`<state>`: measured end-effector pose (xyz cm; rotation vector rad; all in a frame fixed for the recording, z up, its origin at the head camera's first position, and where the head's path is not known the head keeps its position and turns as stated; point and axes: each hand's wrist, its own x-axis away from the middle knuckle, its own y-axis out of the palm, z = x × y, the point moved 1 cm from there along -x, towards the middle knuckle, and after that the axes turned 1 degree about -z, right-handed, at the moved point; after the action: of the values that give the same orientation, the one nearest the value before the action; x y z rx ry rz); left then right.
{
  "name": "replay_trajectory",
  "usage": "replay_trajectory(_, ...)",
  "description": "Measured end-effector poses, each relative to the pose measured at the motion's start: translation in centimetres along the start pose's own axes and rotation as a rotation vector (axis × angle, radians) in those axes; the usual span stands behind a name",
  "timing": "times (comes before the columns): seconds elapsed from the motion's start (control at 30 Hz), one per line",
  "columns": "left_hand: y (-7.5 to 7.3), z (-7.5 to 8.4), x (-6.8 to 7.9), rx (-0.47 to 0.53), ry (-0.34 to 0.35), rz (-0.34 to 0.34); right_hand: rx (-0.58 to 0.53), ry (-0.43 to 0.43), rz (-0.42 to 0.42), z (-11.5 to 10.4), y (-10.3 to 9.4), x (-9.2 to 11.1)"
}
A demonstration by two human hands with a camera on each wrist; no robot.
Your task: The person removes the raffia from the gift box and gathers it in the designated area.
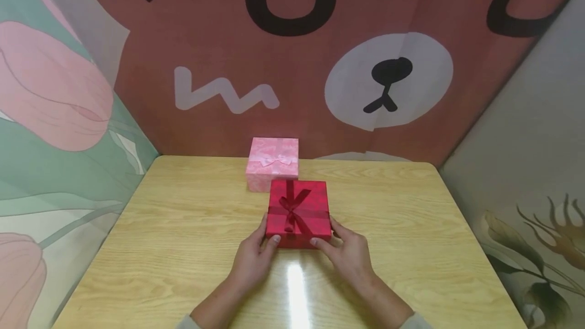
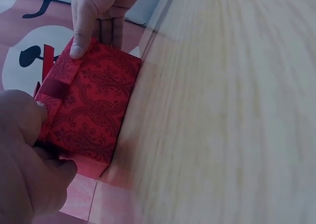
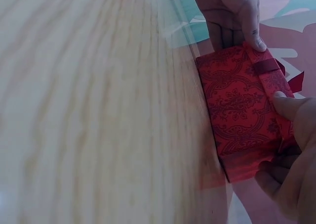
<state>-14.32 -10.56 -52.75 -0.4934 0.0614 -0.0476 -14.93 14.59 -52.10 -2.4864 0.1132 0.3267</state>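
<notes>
A red gift box (image 1: 315,197) with a dark red ribbon bow (image 1: 291,208) stands on the table in the head view. My left hand (image 1: 257,258) holds its left side, the thumb on the front edge of the lid. On the right side my right hand (image 1: 352,255) grips it the same way, its thumb at the front corner. Dark scrollwork covers the front of the box in both wrist views. In the left wrist view the curled fingers (image 2: 66,169) of my left hand lie against the box's side. Directly behind stands a pink gift box (image 1: 274,150) with a pale bow, its front corner partly hidden.
The wooden table (image 1: 183,227) reaches back to a wall hanging (image 1: 219,39) with a bear's face. A flower-printed hanging (image 1: 55,90) borders the left, and a grey one with plants (image 1: 525,166) the right. Light reflects off the tabletop near the front.
</notes>
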Motion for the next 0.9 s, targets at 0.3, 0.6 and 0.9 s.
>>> replay_trajectory(0.3,0.0,0.4,-0.1,-0.04,0.021,0.007,0.032,-0.008,0.003,-0.2,-0.3,-0.1)
replay_trajectory(0.6,-0.6,1.3,-0.1,-0.099,0.085,0.03,0.047,-0.07,0.03,-0.8,-0.9,-0.2)
replay_trajectory(0.9,-1.4,3.1,-0.2,-0.15,0.166,0.076,0.049,-0.164,0.067,-1.9,-1.7,-0.6)
